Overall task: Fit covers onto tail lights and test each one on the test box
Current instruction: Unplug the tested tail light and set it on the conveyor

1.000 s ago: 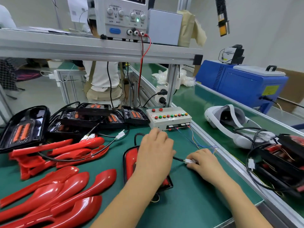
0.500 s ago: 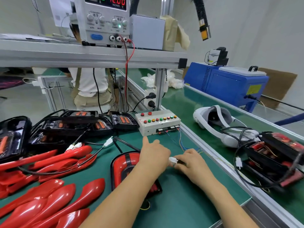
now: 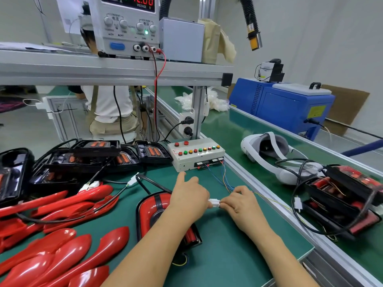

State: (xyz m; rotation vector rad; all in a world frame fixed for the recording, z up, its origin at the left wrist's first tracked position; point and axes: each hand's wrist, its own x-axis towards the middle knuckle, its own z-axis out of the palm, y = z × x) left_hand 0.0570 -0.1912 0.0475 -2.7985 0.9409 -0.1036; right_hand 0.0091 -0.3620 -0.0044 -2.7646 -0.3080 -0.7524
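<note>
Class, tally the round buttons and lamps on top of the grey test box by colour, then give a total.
On the test box:
Red buttons: 5
Green buttons: 3
Yellow-orange buttons: 3
Total: 11

The green-matted bench carries glossy red plastic covers heaped at its near left, with open black tail light housings stacked behind them. A white test box with coloured buttons sits at the back right edge. A red-and-black covered tail light lies mid-bench. Alongside on the right, a green conveyor belt bears a white headset.
</note>
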